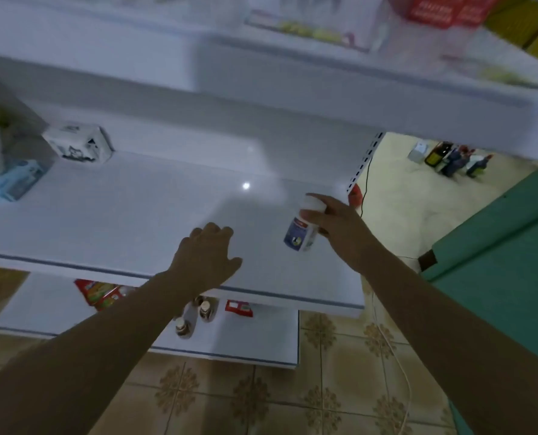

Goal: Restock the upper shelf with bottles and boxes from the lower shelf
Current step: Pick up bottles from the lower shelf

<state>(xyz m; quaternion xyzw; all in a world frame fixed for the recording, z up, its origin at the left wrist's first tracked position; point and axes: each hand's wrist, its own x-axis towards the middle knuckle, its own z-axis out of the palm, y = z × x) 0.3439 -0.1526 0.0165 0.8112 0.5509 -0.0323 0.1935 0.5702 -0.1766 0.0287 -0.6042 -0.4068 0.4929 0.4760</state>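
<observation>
**Q:** State the grip on the right side.
**A:** The right hand (pixel 335 226) is clamped on a white bottle (pixel 302 232). Thumb and fingers close round the top of the bottle at its white cap, and the index finger lies over the cap. The blue-labelled body projects below the fingers. It is tilted, with its base toward the front edge.

**Q:** Location of the bottle?
**A:** It is over the right end of the upper shelf (pixel 120 215), inboard of the front edge and near the slotted upright (pixel 365 161). Contact between its base and the shelf surface cannot be determined.

**Q:** Left side?
**A:** The left hand (pixel 208 259) holds nothing. It is palm down with fingers loosely bent, over the front part of the same shelf. It is left of the bottle and apart from it. Whether it presses the surface cannot be told.

**Q:** Clearances?
**A:** Open shelf surface runs from both hands to the rear panel. A printed box (pixel 79 146) and a pale blue box (pixel 13 180) stand at the back left, well apart from the hands. The top shelf (pixel 292 89) overhangs above. Beyond the right end lie a tiled floor (pixel 339 372) and a green surface (pixel 496 246).

**Q:** Stock below?
**A:** On the lower shelf (pixel 261 340), brown bottles (pixel 206 309) stand beside the left forearm. A red packet (pixel 238 308) lies just beside them.
</observation>
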